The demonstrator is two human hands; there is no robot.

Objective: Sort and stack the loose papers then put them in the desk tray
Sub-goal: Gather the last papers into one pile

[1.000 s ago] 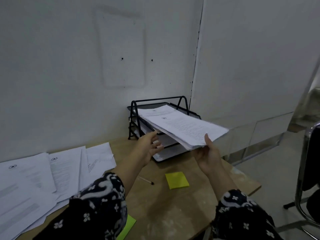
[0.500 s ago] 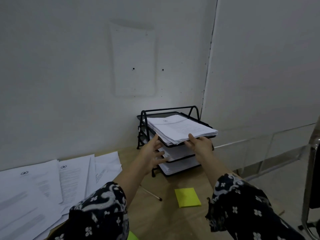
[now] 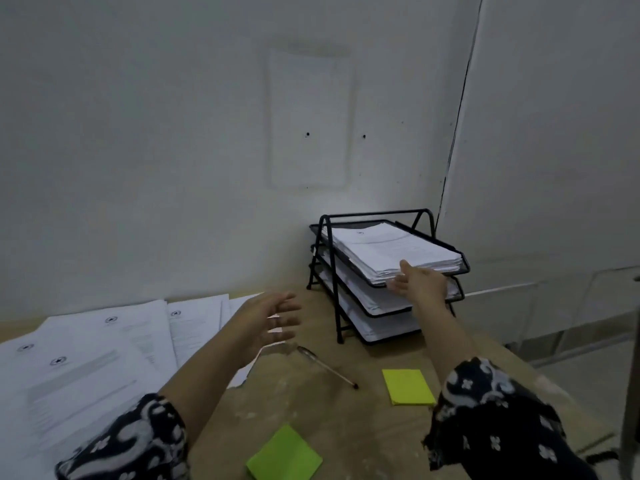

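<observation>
Already seated in the top tier of the tray (image 3: 446, 244): paper stack (image 3: 391, 251), right hand (image 3: 420, 284) flat-fingered against its near edge, gripping nothing. Left hand (image 3: 268, 322) spread, empty, just left of the tray. Risk: too hard a nudge fanning sheets or skidding the tray across the bench (image 3: 311, 407); loose papers (image 3: 86, 358) farther left unsorted.

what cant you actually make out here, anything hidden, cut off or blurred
Head view only:
- Left hand: motion-blurred, finger detail unclear.
- Loose papers: cut off by the left edge, partly hidden by the sleeve; print too small to read.
- Desk tray lower tiers: contents mostly hidden by the top stack and right hand.
</observation>
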